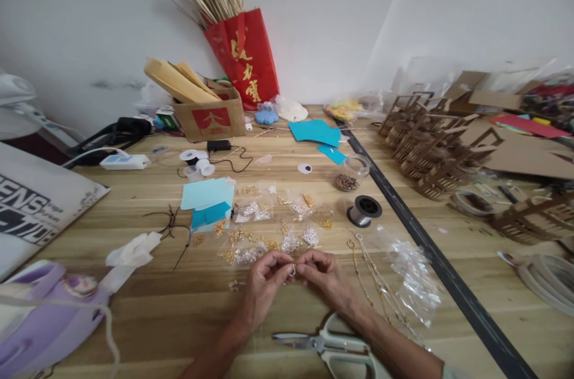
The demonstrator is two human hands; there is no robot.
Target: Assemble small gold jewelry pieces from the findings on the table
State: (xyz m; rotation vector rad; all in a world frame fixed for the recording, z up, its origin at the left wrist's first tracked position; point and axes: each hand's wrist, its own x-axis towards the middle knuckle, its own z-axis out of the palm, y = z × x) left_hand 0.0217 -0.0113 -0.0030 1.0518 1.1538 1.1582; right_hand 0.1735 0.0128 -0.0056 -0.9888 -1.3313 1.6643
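Note:
My left hand [268,277] and my right hand [323,277] meet over the near middle of the table, fingertips pinched together. Between them is a small silvery piece of jewellery chain [293,271], too small to make out fully. Beyond my fingers lie little bags and piles of silver findings [290,241] and gold findings [240,237]. Scissors [327,343] with pale handles lie below my right wrist. To the right of that hand, gold and silver chains [372,271] stretch along the wood. A small silvery piece [236,286] sits left of my left hand.
A wire spool [364,210] and a glass jar of beads [352,174] stand beyond my right hand. Clear plastic bags [415,274] lie right, near a black strip [417,241]. Blue cards [208,196] are at left, and a purple iron [54,319] is near left. Brown baskets [430,146] line the right.

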